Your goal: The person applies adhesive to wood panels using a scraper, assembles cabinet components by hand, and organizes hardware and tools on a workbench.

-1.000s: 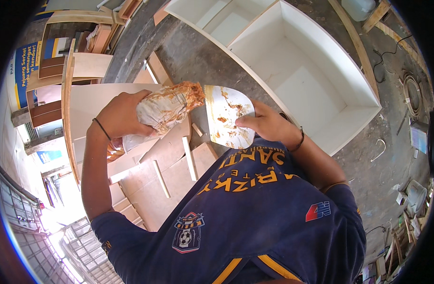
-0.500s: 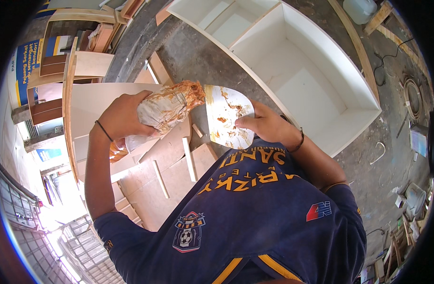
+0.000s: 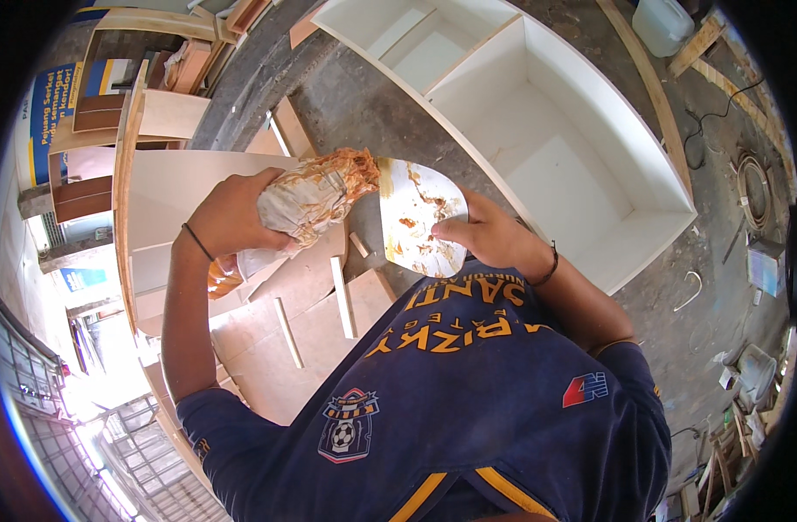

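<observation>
My left hand (image 3: 233, 217) is wrapped round a crumpled plastic bag (image 3: 298, 204). Orange-brown sticky residue cakes its open mouth (image 3: 356, 170), and the lower end, bulging below my palm, looks orange inside. In my right hand (image 3: 494, 228) is a thin white spreader sheet (image 3: 416, 217) with one rounded side, pinched with the thumb on top. Brown-yellow smears dot its face. The bag's mouth touches or nearly touches the sheet's left edge; I cannot tell which. My right fingers are hidden behind the sheet.
A white open cabinet carcass (image 3: 563, 165) lies beyond my right hand. Pale boards (image 3: 303, 331) and thin wooden strips (image 3: 343, 296) lie below my left hand. Wooden frames (image 3: 129, 130) stand at the left. A coiled hose (image 3: 753, 187) and a whitish jerrycan (image 3: 662, 26) are on the right.
Both hands keep their holds on the bag and the sheet. The bag and my left hand have shifted very slightly right; the surroundings have shifted a little in the view.
</observation>
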The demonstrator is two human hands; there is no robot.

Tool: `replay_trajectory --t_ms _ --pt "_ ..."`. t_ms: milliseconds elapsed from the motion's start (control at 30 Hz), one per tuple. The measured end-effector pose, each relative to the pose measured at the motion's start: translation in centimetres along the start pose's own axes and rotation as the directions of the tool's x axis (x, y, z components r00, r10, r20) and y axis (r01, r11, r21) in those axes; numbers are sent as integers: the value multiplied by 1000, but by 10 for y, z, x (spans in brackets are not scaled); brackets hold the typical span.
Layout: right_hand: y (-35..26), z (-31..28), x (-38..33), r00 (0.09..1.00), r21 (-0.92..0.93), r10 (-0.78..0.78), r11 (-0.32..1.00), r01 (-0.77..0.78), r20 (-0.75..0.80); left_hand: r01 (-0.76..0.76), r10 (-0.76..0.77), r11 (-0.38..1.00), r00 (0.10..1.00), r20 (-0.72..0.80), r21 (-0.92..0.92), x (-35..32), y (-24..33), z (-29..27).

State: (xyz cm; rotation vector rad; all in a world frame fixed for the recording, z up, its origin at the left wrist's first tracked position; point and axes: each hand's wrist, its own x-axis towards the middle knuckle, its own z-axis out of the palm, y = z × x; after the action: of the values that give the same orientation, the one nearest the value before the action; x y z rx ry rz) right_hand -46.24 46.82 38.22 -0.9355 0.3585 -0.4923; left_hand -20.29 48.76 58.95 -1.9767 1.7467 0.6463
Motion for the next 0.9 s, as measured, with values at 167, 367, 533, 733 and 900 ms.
replay_trajectory --t_ms 167,367,533,733,900 --pt "-1 3 5 1000 -59 20 998 -20 -3 -8 8 1000 1000 -16 -8 2 -10 5" --pt "2 8 12 1000 -61 -3 998 3 1 -24 22 998 999 -38 -53 2 -21 9" --pt "7 10 20 1000 -86 -10 996 10 -9 -29 28 999 999 -45 -18 5 -29 11" --pt "15 13 29 1000 -143 -29 989 27 -12 8 -7 999 999 -36 39 6 -34 8" --pt "15 14 28 1000 -99 2 995 -4 -26 -12 14 1000 996 -91 26 9 -35 15"
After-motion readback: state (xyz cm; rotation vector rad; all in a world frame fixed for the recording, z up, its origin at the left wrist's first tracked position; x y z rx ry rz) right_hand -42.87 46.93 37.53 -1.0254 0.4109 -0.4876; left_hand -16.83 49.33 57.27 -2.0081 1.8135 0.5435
